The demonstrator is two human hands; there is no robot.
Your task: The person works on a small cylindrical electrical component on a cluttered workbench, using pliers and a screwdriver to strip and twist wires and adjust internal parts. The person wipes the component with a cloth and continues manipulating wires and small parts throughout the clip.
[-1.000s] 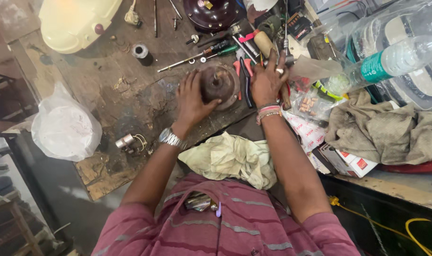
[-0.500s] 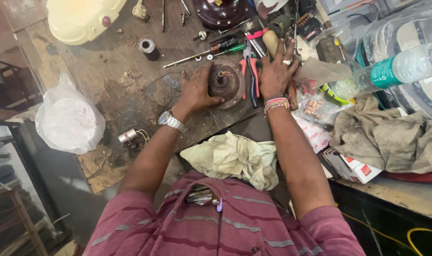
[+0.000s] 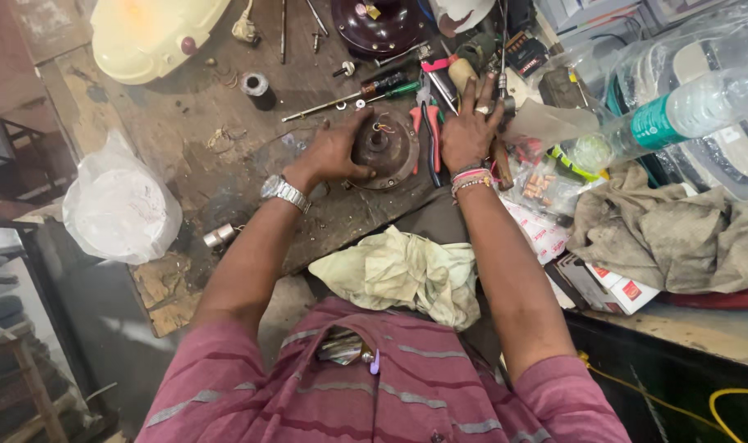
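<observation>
A round, rusty brown motor part (image 3: 388, 150) with a small wire loop at its hub lies on the worn wooden workbench (image 3: 193, 156). My left hand (image 3: 334, 152) grips its left rim, thumb along the near edge. My right hand (image 3: 470, 127) rests just right of it, fingers spread over red-handled pliers (image 3: 430, 131) and other tools; whether it grips anything is unclear. A watch is on my left wrist and bracelets on my right.
Screwdrivers (image 3: 365, 92) and small bits lie behind the part. A cream cover (image 3: 152, 33), a dark domed shell (image 3: 378, 23), a white bag (image 3: 121, 209), a water bottle (image 3: 686, 111), grey rags (image 3: 669, 226) and a yellowish cloth (image 3: 402, 271) surround me.
My left hand has slid from on top of the round part to its left rim, uncovering the hub. My right hand stays at the part's right side.
</observation>
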